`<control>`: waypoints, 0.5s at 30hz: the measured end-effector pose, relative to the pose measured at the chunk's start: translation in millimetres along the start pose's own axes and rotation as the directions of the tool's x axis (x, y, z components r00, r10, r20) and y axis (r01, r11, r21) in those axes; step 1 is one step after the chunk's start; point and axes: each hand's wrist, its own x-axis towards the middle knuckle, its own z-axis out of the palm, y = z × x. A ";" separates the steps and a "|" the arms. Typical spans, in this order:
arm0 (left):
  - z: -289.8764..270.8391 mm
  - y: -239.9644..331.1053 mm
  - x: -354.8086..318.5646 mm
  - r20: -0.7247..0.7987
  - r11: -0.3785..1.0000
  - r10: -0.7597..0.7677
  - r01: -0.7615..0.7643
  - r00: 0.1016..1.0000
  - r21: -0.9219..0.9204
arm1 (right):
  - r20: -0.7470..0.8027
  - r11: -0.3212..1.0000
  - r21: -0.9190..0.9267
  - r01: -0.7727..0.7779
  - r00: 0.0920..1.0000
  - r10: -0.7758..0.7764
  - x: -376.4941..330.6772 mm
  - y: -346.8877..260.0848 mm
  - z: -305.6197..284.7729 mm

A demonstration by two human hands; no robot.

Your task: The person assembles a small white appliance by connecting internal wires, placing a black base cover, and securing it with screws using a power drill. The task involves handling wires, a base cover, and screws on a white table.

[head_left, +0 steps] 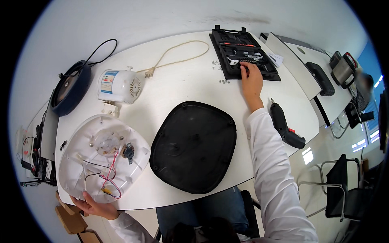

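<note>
My left hand point(94, 205) grips the near rim of a white plastic housing point(135, 156), which lies open side up at the table's left. Inside the housing are red and black wires, a clear round part point(107, 142) and a dark motor-like part point(128, 151). My right hand point(252, 79) reaches to the near edge of an open black tool case point(231, 73), beside its row of bits point(248, 60). Its thumb and forefinger are pressed together; whatever is between them cannot be made out. Small screws point(224, 82) lie just left of the case.
A black rounded base plate point(194, 148) lies mid-table. At its right is a cordless screwdriver point(283, 125). A white motor unit point(119, 86) with a corded plug point(150, 72) and a dark blue round appliance part point(73, 88) stand at the far left. Chairs point(338, 186) stand to the right.
</note>
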 end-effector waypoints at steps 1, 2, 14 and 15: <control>-0.8 -0.8 0.3 0.023 1.000 0.001 0.000 1.000 -0.014 | -0.013 0.999 -0.020 0.033 0.999 -0.034 0.6 1.2 -0.2; -0.4 0.2 0.1 0.032 1.000 0.002 -0.002 0.999 -0.016 | -0.043 0.998 0.020 0.057 0.997 -0.057 1.5 2.7 -1.1; 2.1 1.7 -0.8 0.132 0.997 0.023 -0.012 0.991 -0.079 | 0.273 0.946 0.224 0.234 0.917 -0.291 -21.6 -62.9 -31.6; 3.7 1.9 -1.3 0.150 0.996 0.021 -0.007 0.988 -0.094 | 0.324 0.955 0.186 0.233 0.903 -0.283 -25.8 -71.7 -42.2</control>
